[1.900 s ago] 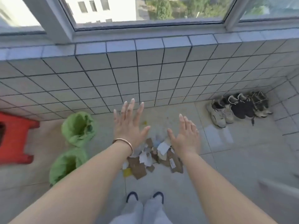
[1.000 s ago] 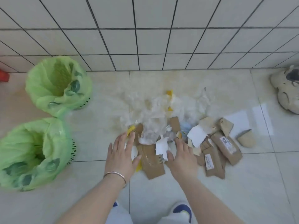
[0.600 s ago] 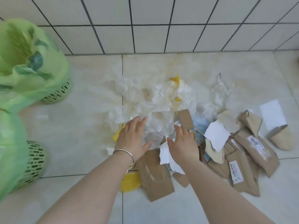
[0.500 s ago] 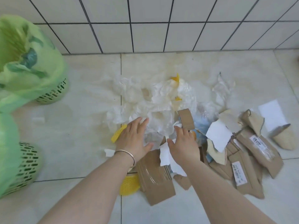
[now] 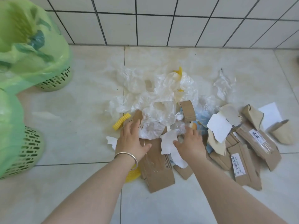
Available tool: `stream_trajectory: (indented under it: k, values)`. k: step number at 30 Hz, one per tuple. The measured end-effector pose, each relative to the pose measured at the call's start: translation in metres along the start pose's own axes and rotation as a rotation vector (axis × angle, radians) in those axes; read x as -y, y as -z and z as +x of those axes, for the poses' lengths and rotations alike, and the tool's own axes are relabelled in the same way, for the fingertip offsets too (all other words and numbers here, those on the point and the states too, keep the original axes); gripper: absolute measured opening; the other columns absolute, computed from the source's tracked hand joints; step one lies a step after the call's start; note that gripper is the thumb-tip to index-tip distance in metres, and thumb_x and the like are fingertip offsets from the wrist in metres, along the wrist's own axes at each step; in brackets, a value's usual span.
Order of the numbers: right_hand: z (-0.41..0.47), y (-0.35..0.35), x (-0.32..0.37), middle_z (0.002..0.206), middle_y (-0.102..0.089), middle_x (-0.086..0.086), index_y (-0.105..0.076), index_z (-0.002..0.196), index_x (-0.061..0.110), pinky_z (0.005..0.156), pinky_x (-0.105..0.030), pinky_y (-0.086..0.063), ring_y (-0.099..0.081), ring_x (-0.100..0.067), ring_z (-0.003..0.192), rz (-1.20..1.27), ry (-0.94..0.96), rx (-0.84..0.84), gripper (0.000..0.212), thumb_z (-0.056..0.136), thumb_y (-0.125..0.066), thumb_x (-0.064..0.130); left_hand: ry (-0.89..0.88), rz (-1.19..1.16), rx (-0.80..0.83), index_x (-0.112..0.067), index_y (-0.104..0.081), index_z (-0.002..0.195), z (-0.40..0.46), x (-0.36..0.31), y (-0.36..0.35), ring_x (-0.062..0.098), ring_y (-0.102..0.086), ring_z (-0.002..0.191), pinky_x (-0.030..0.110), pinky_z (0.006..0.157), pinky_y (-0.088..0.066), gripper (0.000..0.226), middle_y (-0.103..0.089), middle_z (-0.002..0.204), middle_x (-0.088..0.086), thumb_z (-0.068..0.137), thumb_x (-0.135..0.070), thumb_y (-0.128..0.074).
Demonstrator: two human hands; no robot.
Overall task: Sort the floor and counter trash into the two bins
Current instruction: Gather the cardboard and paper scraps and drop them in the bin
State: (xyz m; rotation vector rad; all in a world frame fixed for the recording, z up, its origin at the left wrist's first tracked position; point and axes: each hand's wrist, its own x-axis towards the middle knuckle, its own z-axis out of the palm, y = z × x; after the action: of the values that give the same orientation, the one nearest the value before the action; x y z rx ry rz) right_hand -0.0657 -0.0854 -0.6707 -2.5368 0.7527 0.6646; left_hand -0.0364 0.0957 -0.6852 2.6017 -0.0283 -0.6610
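Two green-lined bins (image 5: 53, 78) left; both hands' fingers (image 5: 129, 126) spread flat on plastic (image 5: 161, 101), cardboard (image 5: 158, 172).

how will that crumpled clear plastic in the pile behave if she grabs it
The clear plastic film looks thin and crumpled, so it should be floppy and very light. It will probably bunch up in the left hand and may drag neighbouring paper scraps along.

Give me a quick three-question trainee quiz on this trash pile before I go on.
1. True or false: both bins stand to the left of the trash pile.
2. Which hand wears the bracelet? A) left B) right
3. Fill in: the number on the label of the cardboard piece at right is ____.

Key: 1 true; 2 A, the left hand, not the right hand; 3 4010.
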Motion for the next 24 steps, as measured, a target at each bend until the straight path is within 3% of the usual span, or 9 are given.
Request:
stream_trajectory:
  k: [5, 12, 16, 20, 23, 24]
  values:
    - [-0.004, -0.006, 0.0, 0.142, -0.035, -0.01, -0.022, 0.145, 0.015, 0.096, -0.041, -0.041, -0.035, -0.03, 0.13, 0.047, -0.118, -0.066, 0.073, 0.086, -0.06, 0.034, 0.253, -0.086, -0.046, -0.021, -0.027, 0.14, -0.024, 0.01, -0.016, 0.028, -0.04, 0.126, 0.035, 0.1, -0.042, 0.084, -0.029, 0.136, 0.008, 0.072, -0.036, -0.074]
    - [0.001, -0.019, -0.006, 0.146, -0.031, -0.014, -0.02, 0.146, 0.01, 0.103, -0.042, -0.037, -0.038, -0.033, 0.132, 0.296, -0.334, 0.108, 0.078, 0.084, -0.063, 0.032, 0.518, -0.327, 0.057, -0.015, -0.028, 0.131, -0.019, -0.005, -0.034, 0.034, -0.055, 0.111, 0.038, 0.094, -0.044, 0.077, -0.038, 0.129, 0.014, 0.073, -0.036, -0.075]
    - [0.002, -0.026, -0.003, 0.142, -0.041, -0.013, -0.022, 0.146, 0.01, 0.09, -0.037, -0.041, -0.047, -0.031, 0.125, 0.379, -0.335, 0.121, 0.076, 0.085, -0.064, 0.028, 0.615, -0.471, 0.099, -0.016, -0.025, 0.136, -0.019, -0.009, -0.042, 0.031, -0.052, 0.116, 0.034, 0.091, -0.043, 0.078, -0.042, 0.134, 0.012, 0.077, -0.034, -0.072]
    - [0.003, -0.028, 0.001, 0.124, -0.057, -0.01, -0.034, 0.141, 0.01, 0.078, -0.032, -0.04, -0.056, -0.027, 0.11, 0.476, -0.364, 0.119, 0.068, 0.084, -0.066, 0.03, 0.607, -0.502, 0.073, -0.013, -0.024, 0.137, -0.018, -0.011, -0.045, 0.031, -0.055, 0.115, 0.032, 0.09, -0.043, 0.075, -0.052, 0.129, 0.012, 0.08, -0.027, -0.07]
    - [0.004, -0.028, 0.003, 0.082, -0.055, -0.003, -0.057, 0.12, 0.002, 0.076, -0.035, -0.045, -0.052, -0.021, 0.081, 0.565, -0.383, 0.183, 0.048, 0.083, -0.068, 0.031, 0.602, -0.477, 0.093, -0.012, -0.038, 0.131, -0.018, -0.012, -0.044, 0.031, -0.059, 0.109, 0.032, 0.087, -0.045, 0.061, -0.061, 0.12, 0.01, 0.08, -0.028, -0.068]
    - [0.003, -0.028, 0.002, 0.076, -0.052, -0.003, -0.059, 0.115, 0.0, 0.074, -0.034, -0.044, -0.049, -0.021, 0.079, 0.579, -0.395, 0.203, 0.045, 0.083, -0.069, 0.03, 0.591, -0.5, 0.13, -0.012, -0.047, 0.124, -0.017, -0.011, -0.044, 0.03, -0.061, 0.106, 0.031, 0.086, -0.046, 0.053, -0.063, 0.116, 0.009, 0.079, -0.028, -0.069]
